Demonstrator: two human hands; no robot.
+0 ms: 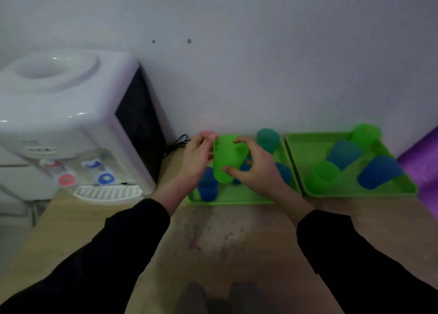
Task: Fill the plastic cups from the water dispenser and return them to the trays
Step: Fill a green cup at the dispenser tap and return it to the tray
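In the middle of the frame, two hands hold one green cup [224, 162] above the left tray [237, 196]. The left hand [198, 158] is on the cup's left side with its fingers [205, 139] curled around it. The right hand [254, 166] is on the cup's right side, and its fingers [240, 140] and thumb pinch the cup. Both arms wear black sleeves [123, 245].

The left tray is green and sits on the wooden surface [227, 238]. It holds a blue cup [208, 188] at its lower left and a teal cup [267, 138] at the back. The pink cup [208, 133] peeks out behind the left hand.

The right tray [308, 147] sits just beside the left one. It holds two green cups [322, 176] and two blue cups [379, 171].

The white water dispenser [66, 124] stands at the left of the frame. It has a red tap [67, 179] and a blue tap [106, 178].
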